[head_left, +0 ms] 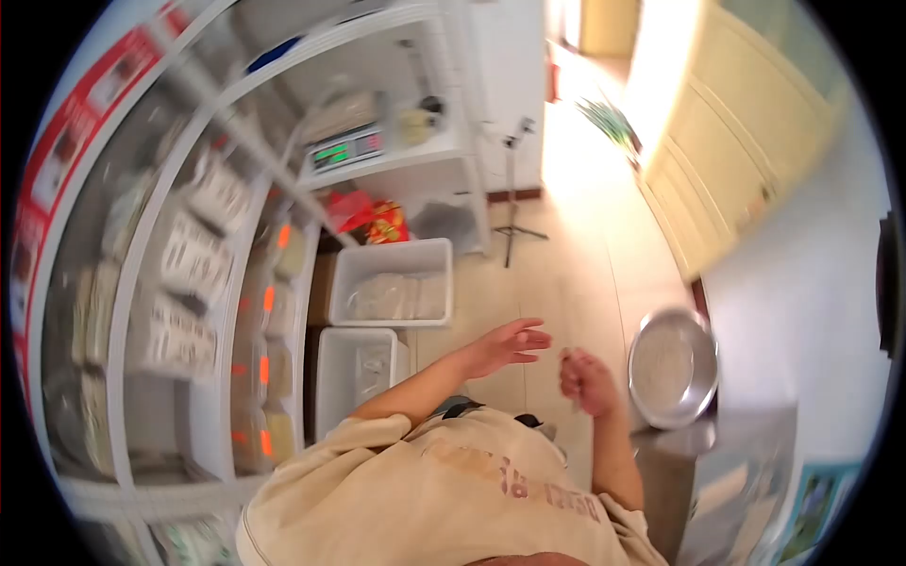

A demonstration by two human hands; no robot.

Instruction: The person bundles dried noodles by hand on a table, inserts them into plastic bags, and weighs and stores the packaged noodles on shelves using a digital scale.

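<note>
My left hand [508, 348] is held out over the tiled floor in front of me, its fingers stretched and apart, with nothing in it. Close by, my right hand [587, 382] is curled closed. Whatever it may hold is hidden or too small to name. Just right of that hand stands a round metal basin [706, 377] with something pale in its bottom. Nearest to my left arm are two white plastic bins, the far bin [447, 283] and the near bin [326, 382], both holding clear plastic bags.
Shelves [222, 377] with bagged goods run along my left. A digital scale [347, 149] with a lit green display sits on a white rack [429, 151]. Ahead are a small tripod [511, 198], green stalks [609, 123] and a yellowish door [717, 141]. A metal surface [665, 462] lies at right.
</note>
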